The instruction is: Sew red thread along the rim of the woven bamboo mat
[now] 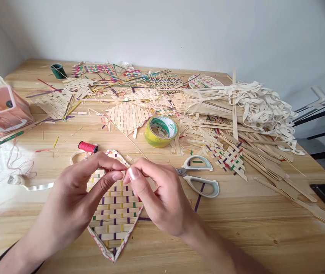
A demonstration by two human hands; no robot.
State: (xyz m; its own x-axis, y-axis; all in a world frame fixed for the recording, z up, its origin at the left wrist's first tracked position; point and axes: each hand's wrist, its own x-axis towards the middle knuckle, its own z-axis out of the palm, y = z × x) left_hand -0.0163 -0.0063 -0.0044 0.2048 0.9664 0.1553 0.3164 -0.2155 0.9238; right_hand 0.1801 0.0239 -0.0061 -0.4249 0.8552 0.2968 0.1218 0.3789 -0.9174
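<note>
- Over a pointed panel of pale strips woven with purple, yellow and green [116,220], edged in white binding with red stitches, the left hand [76,198] and right hand [162,194] meet at their fingertips; whether they grip something fine there, I cannot tell.
- Beneath both hands, that panel lies on the light wooden table [250,243], its point toward the person and its upper part largely covered.
- Just beyond the left hand lies a black-ended spool of red thread [88,147].
- Beyond the right hand sits a yellow roll of adhesive tape [154,140]; its pale core carries green printing and a round green logo, too small to read.
- Beside the right hand lie white-handled scissors [199,179], their handles pointing away from it.
- At far right, behind loose pale strips, lies a heap of tangled white ribbon [265,110].
</note>
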